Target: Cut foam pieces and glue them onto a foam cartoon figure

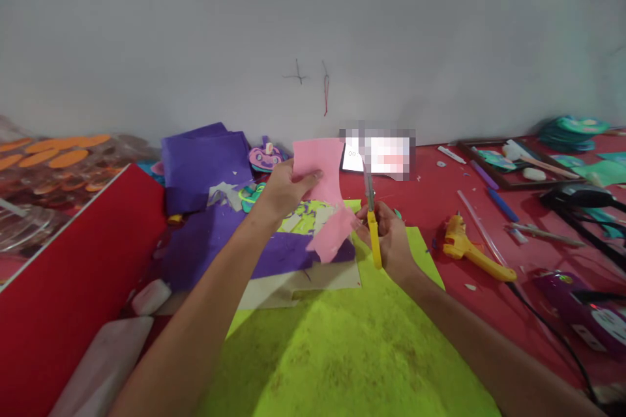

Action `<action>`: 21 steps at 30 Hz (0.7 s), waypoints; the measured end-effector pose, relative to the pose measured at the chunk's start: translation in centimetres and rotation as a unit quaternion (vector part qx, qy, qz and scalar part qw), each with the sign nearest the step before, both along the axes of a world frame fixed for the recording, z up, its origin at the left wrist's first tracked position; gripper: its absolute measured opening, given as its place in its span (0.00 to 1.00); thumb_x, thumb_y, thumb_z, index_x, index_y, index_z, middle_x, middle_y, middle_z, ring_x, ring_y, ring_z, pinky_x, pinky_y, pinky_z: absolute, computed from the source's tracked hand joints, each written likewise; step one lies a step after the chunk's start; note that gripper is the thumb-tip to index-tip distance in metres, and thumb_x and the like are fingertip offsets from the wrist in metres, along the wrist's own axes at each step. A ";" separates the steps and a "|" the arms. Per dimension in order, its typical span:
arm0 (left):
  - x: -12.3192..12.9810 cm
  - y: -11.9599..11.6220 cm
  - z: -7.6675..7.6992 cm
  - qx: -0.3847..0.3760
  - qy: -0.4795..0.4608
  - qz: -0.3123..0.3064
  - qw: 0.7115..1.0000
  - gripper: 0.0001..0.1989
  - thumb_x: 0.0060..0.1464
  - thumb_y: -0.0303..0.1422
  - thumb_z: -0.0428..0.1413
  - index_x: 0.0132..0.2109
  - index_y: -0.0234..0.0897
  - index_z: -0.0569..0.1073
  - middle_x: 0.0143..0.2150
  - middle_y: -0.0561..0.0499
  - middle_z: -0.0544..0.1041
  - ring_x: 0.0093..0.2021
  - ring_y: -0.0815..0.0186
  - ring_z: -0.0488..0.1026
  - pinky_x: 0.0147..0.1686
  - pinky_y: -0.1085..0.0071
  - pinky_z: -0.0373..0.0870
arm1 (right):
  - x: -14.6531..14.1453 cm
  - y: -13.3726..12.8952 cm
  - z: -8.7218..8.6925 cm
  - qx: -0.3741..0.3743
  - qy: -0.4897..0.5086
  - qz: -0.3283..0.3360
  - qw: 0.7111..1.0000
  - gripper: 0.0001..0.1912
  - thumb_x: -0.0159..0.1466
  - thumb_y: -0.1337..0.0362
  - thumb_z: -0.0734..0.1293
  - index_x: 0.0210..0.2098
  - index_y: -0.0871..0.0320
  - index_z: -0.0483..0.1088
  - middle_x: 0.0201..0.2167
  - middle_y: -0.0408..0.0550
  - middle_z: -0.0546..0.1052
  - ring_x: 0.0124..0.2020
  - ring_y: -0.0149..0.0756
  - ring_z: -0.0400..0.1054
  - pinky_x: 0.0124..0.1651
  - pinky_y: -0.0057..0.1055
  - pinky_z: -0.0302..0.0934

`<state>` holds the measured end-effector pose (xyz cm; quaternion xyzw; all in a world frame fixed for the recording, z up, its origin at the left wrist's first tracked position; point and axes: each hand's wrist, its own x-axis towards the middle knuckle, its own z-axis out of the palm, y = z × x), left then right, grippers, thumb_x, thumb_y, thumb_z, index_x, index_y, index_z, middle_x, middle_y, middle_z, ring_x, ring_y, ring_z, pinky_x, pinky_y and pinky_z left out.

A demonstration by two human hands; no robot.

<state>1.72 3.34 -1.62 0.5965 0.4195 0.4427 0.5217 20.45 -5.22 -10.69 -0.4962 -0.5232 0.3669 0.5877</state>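
A piece of pink felt [320, 166] is pinched between the thumb and fingers of my left hand [288, 187], just left of centre. My right hand [384, 231] has its fingers around yellow-handled scissors [373, 234], blades pointing up and away. The fingertips of that hand also touch the upper edge of a ragged lower pink part [331, 234], which hangs over purple felt [283, 254]. Whether the two pink parts are still joined is hard to tell. Under both hands lies a yellow-green sheet [342, 345], with felt scraps [307, 216] behind the pink felt.
A lit phone [376, 155] leans at the back. On the right are a yellow glue gun [472, 253], a blue pen [502, 204], a dark tray [528, 184] and a purple device [581, 313]. Folded purple felt [205, 166] and a red panel [83, 287] are on the left.
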 end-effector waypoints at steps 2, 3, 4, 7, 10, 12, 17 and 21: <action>0.0 0.2 -0.4 0.015 -0.001 0.009 1.000 0.17 0.48 0.39 0.69 0.41 0.32 0.77 0.34 0.48 0.80 0.29 0.67 0.73 0.28 0.73 0.69 | -0.1 -0.1 0.1 0.000 0.002 0.002 1.000 0.16 0.59 0.53 0.76 0.35 0.52 0.67 0.28 0.40 0.72 0.29 0.34 0.68 0.33 0.32 0.67; 0.1 0.3 -0.5 0.021 0.000 0.012 1.000 0.17 0.49 0.39 0.68 0.41 0.33 0.77 0.34 0.48 0.80 0.29 0.68 0.72 0.27 0.73 0.68 | -0.1 -0.2 0.1 0.000 0.004 -0.001 1.000 0.16 0.59 0.53 0.76 0.35 0.52 0.67 0.29 0.41 0.72 0.29 0.35 0.68 0.33 0.32 0.67; 0.1 0.3 -0.7 0.026 -0.001 0.013 1.000 0.16 0.50 0.39 0.68 0.41 0.33 0.77 0.33 0.49 0.79 0.28 0.68 0.72 0.27 0.74 0.68 | -0.1 -0.3 0.1 -0.001 0.008 -0.002 1.000 0.16 0.59 0.53 0.76 0.35 0.52 0.67 0.29 0.41 0.72 0.29 0.35 0.69 0.32 0.32 0.67; 0.2 0.4 -0.8 0.039 -0.012 0.014 0.999 0.14 0.52 0.38 0.66 0.40 0.33 0.76 0.33 0.49 0.79 0.28 0.70 0.71 0.28 0.74 0.69 | -0.1 -0.5 -0.1 -0.008 0.027 0.002 1.000 0.17 0.59 0.52 0.76 0.37 0.51 0.66 0.29 0.41 0.72 0.30 0.37 0.70 0.32 0.33 0.67; 0.3 0.3 -0.7 0.041 -0.029 0.019 0.999 0.12 0.52 0.37 0.66 0.38 0.33 0.75 0.29 0.52 0.76 0.26 0.73 0.68 0.27 0.76 0.67 | -0.1 -0.5 -0.2 -0.014 0.044 0.014 0.999 0.19 0.59 0.51 0.76 0.38 0.51 0.66 0.28 0.41 0.72 0.31 0.38 0.71 0.31 0.33 0.67; 0.5 0.2 -0.6 0.039 -0.027 0.024 0.999 0.12 0.53 0.38 0.66 0.35 0.35 0.73 0.25 0.55 0.71 0.22 0.74 0.62 0.23 0.77 0.63 | -0.1 -0.6 -0.1 -0.018 0.051 0.019 0.998 0.20 0.58 0.50 0.76 0.38 0.51 0.65 0.28 0.41 0.72 0.31 0.38 0.71 0.31 0.33 0.67; 0.5 0.4 -1.1 0.067 0.019 0.039 0.997 0.14 0.55 0.41 0.64 0.33 0.35 0.72 0.23 0.56 0.67 0.20 0.74 0.59 0.19 0.76 0.58 | -0.5 -0.8 0.7 -0.050 0.065 0.038 0.996 0.20 0.56 0.52 0.78 0.37 0.52 0.66 0.28 0.41 0.72 0.30 0.37 0.70 0.32 0.33 0.68; -0.5 1.4 -1.5 0.151 0.114 0.049 0.981 0.16 0.59 0.43 0.60 0.31 0.35 0.72 0.22 0.55 0.66 0.22 0.72 0.59 0.21 0.75 0.56 | -0.7 -1.0 0.8 -0.058 0.070 0.036 0.995 0.19 0.57 0.53 0.77 0.38 0.51 0.66 0.29 0.41 0.72 0.30 0.37 0.70 0.32 0.33 0.67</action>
